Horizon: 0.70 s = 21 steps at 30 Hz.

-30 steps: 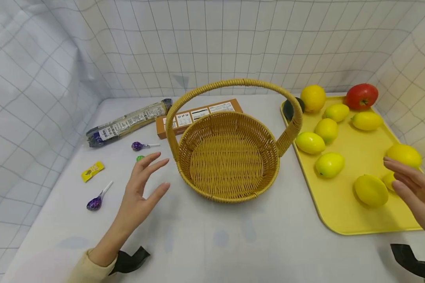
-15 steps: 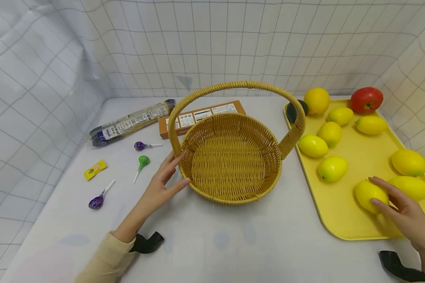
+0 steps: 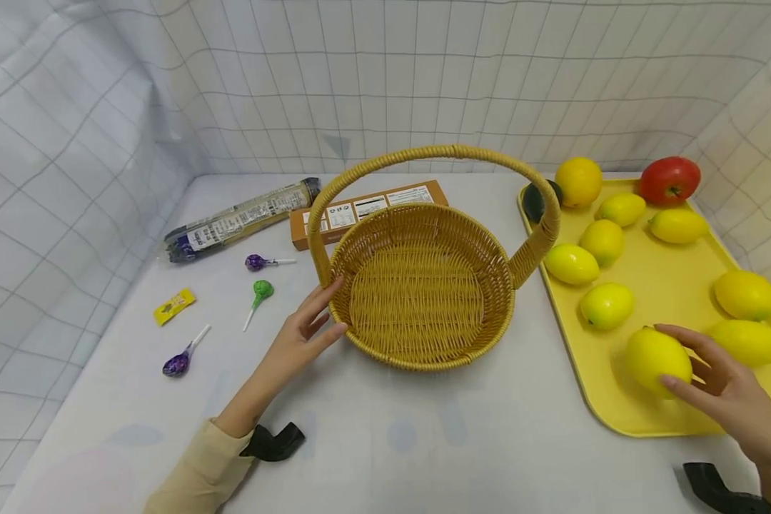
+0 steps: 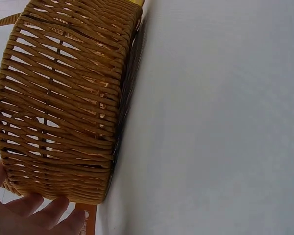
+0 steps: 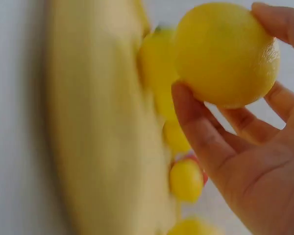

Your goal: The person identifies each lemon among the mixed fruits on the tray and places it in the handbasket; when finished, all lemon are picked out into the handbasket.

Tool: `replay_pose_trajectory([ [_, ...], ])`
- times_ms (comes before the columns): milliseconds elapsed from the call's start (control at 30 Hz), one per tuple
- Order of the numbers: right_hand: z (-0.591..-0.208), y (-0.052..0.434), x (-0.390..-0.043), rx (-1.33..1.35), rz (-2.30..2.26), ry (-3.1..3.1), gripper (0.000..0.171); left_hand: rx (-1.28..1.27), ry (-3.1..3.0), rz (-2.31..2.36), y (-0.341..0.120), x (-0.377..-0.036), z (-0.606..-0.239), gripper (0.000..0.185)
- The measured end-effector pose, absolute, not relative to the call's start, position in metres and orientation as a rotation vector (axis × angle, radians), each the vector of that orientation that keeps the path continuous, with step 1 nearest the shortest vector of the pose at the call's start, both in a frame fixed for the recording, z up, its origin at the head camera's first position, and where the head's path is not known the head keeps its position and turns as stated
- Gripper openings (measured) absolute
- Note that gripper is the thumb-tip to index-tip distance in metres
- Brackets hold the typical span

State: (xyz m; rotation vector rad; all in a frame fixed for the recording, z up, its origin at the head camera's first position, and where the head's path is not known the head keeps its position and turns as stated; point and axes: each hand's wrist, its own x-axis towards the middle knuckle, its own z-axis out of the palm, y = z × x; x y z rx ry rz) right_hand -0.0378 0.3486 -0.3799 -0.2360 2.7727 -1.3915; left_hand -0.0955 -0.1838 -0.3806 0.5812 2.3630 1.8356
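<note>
A wicker basket with an arched handle stands mid-table, nothing inside it. My left hand rests against its left wall, fingers nearly straight along the weave. My right hand grips a yellow lemon between thumb and fingers at the near end of the yellow tray. In the right wrist view the lemon sits in my curled fingers, lifted a little off the tray.
The tray holds several more lemons, an orange, a red apple and a dark fruit. Left of the basket lie three lollipops, a yellow sachet, a long wrapped packet and a brown box.
My left hand moved right onto the basket's side. My right hand came down onto the tray's near lemon, closed round it and shifted it slightly left.
</note>
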Motion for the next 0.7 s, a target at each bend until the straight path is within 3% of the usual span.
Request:
replay_pose_trajectory([
  [300,-0.323,0.237,-0.068,-0.911,-1.800,1.961,0.066,0.563,2.302,1.959,-0.182,-0.095,-0.385,0.059],
  [700,-0.334,0.108,-0.131,-0.948,-1.365,1.973,0.053,0.556,2.279,1.995,-0.181,-0.094,-0.388,0.059],
])
